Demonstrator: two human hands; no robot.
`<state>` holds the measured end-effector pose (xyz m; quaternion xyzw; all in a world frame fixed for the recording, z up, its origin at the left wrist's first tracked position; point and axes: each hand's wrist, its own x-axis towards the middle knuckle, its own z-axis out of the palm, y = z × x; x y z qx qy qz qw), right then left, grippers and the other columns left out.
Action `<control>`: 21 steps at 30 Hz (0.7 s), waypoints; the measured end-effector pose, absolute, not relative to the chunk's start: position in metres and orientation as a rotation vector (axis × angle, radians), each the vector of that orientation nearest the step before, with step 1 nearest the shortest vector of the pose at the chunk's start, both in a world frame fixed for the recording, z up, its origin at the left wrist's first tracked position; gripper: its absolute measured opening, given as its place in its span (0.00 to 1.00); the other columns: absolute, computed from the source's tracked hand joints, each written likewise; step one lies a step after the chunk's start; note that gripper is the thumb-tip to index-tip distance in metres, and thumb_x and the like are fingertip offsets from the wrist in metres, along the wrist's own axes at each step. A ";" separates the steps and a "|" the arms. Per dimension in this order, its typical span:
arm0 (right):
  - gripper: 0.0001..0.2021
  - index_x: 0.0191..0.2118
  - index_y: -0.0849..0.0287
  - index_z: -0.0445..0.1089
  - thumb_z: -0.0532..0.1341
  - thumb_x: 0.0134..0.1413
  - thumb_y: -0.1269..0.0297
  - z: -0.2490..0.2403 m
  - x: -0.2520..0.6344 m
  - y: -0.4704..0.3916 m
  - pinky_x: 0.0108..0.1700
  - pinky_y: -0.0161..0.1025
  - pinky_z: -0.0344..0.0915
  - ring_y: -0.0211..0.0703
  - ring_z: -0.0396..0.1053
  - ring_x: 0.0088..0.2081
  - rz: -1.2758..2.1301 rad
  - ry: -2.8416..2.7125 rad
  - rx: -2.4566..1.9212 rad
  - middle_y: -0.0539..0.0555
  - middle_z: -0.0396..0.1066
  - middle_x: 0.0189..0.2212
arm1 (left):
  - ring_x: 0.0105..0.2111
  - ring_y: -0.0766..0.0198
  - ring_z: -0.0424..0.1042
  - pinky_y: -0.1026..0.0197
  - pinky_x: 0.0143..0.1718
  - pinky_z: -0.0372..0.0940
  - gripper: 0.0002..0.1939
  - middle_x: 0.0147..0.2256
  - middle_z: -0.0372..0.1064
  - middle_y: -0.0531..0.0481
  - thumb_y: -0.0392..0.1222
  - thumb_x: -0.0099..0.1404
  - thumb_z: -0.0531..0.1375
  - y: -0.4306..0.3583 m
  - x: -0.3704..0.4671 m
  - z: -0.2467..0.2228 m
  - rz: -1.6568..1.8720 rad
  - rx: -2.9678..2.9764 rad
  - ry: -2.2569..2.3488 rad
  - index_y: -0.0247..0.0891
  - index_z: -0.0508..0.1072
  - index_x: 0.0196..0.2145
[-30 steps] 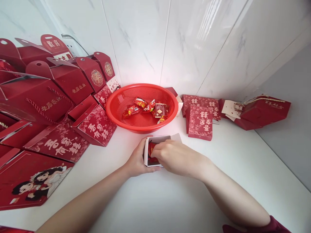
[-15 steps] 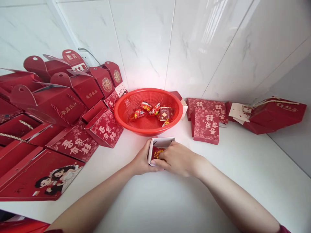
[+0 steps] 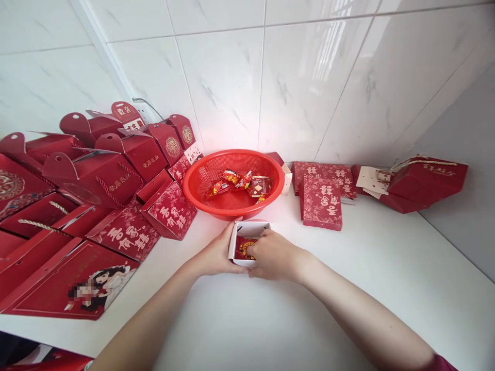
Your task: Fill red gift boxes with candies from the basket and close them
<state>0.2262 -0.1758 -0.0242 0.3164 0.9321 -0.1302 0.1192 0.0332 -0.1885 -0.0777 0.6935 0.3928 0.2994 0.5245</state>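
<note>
A small open box (image 3: 251,226) with white inner walls sits just in front of the red basket. Red-and-gold wrapped sweets (image 3: 242,246) lie inside it. My left hand (image 3: 218,252) is closed around the box's left side. From the right, my right hand (image 3: 276,255) curls over the box's right and near edges. Its index finger reaches inside onto the wrapped sweets, and its thumb rests low at the near side. The other right fingertips are partly hidden.
A red plastic basket (image 3: 193,198) holds several wrapped sweets and a brown square packet (image 3: 260,186). Many red gift boxes (image 3: 119,232) crowd the left. More red boxes (image 3: 323,203) and a roped box (image 3: 425,183) lie right. A tiled wall (image 3: 220,87) stands behind.
The view has tilted up a little. Both hands remain at the box. My right thumb has moved from inside the near rim to lower outside it, while the index finger stays on the sweets.
</note>
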 end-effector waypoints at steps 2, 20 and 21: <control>0.11 0.39 0.62 0.76 0.62 0.56 0.61 -0.026 0.226 -0.177 0.46 0.43 0.60 0.50 0.75 0.39 -0.328 2.729 0.897 0.58 0.79 0.35 | 0.65 0.42 0.53 0.39 0.59 0.61 0.57 0.64 0.52 0.35 0.38 0.45 0.75 -0.191 0.034 -0.072 0.698 1.672 0.947 0.44 0.50 0.67; 0.07 0.38 0.63 0.75 0.60 0.55 0.70 -0.032 0.223 -0.179 0.43 0.43 0.61 0.51 0.75 0.37 -0.241 2.763 0.903 0.59 0.78 0.35 | 0.58 0.45 0.65 0.45 0.55 0.66 0.48 0.60 0.60 0.37 0.41 0.48 0.74 -0.190 0.033 -0.075 0.687 1.735 0.986 0.42 0.57 0.62; 0.06 0.37 0.63 0.75 0.60 0.55 0.70 -0.032 0.223 -0.179 0.43 0.43 0.61 0.51 0.75 0.37 -0.243 2.765 0.907 0.59 0.78 0.35 | 0.58 0.45 0.65 0.45 0.56 0.66 0.48 0.60 0.60 0.37 0.41 0.48 0.74 -0.190 0.033 -0.075 0.684 1.746 1.000 0.42 0.57 0.62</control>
